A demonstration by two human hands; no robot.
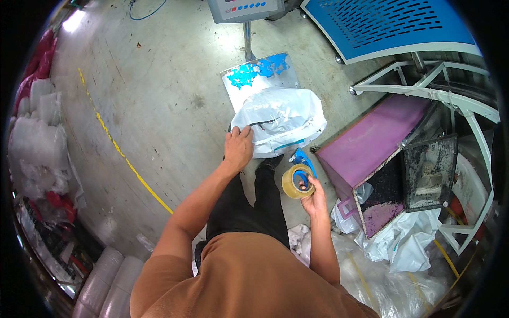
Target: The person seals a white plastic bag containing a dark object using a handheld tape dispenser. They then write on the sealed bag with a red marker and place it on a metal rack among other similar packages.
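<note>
A full white plastic bag (289, 112) lies on the metal platform of a floor scale (233, 95), whose blue coating is peeling. My left hand (238, 147) rests on the bag's near left edge, fingers bent against the plastic; whether they pinch it I cannot tell. In my right hand (314, 197) is a blue tape dispenser (303, 158) with a wide roll of clear yellowish tape, held to the right of the bag and apart from it. My fingers wrap round the dispenser at the roll.
The scale's grey display box (246, 9) stands on a post behind the platform. To the right are a purple bin (379, 132) on its side, a white metal frame (472, 106) and a blue slotted panel (392, 24). Wrapped plastic rolls (37, 143) line the left, beyond a yellow floor line (116, 146).
</note>
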